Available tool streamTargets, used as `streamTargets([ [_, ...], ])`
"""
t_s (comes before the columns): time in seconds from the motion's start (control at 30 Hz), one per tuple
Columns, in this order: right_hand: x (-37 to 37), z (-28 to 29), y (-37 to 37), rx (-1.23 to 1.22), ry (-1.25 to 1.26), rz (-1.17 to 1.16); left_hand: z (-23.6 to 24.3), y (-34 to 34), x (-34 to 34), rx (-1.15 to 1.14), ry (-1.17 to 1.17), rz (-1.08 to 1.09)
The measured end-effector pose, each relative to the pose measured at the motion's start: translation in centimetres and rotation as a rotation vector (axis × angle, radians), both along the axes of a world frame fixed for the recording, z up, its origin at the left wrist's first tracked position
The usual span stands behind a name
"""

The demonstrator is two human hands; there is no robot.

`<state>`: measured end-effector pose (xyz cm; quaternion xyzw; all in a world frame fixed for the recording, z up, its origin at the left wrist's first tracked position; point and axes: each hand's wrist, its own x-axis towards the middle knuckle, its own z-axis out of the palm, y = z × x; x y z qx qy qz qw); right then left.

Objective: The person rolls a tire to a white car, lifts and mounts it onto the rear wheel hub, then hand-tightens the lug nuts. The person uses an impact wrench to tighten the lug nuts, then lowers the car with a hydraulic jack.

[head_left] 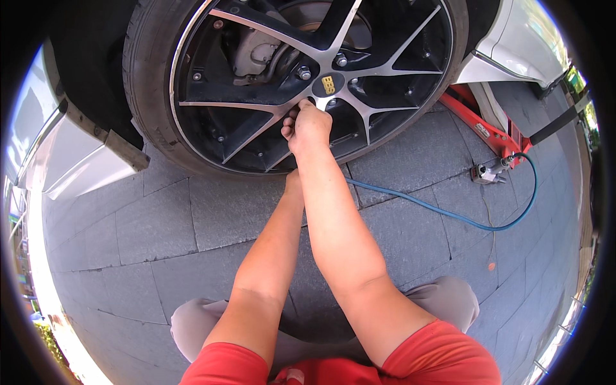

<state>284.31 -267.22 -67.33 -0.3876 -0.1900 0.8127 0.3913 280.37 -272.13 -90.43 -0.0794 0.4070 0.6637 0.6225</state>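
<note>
In front of me is a car wheel [378, 67] with black, silver-edged spokes and a dark tyre [151, 83]. Its round centre cap [328, 85] has several lug fasteners around it, one of them a silver lug nut [304, 72]. My right hand [312, 128] is closed, fingers curled, with its fingertips at the fastener hole just below the cap; whatever they pinch is hidden. Low at the tyre's bottom edge, my left hand [294, 182] shows only near the wrist. Its fingers are hidden behind the tyre and my right forearm.
A red floor jack [478, 125] with a dark handle [558, 122] reaches under the car at right. Beside it an air impact wrench [487, 173] lies on the grey paving [224, 212], joined to a curving blue hose [449, 213]. White body panels [96, 163] flank the wheel.
</note>
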Motion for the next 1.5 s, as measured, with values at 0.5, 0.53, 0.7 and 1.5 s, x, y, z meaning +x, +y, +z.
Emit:
streamTargets([
  [0.5, -1.3, -0.9, 0.4, -0.273, 0.265, -0.073, 0.6, -2.0, -0.2, -0.024, 0.118, -0.037],
  [0.53, -1.3, -0.8, 0.5, -0.244, 0.276, -0.059, 0.7, -2.4, -0.1, -0.032, 0.140, -0.027],
  [0.7, -1.5, -0.7, 0.8, -0.350, 0.418, -0.061, -0.9, -3.3, -0.9, 0.199, 0.353, -0.259],
  [1.5, -1.4, -0.9, 0.6, -0.330, 0.420, -0.059, -1.6, -3.4, -2.8, 0.334, 0.610, -0.420],
])
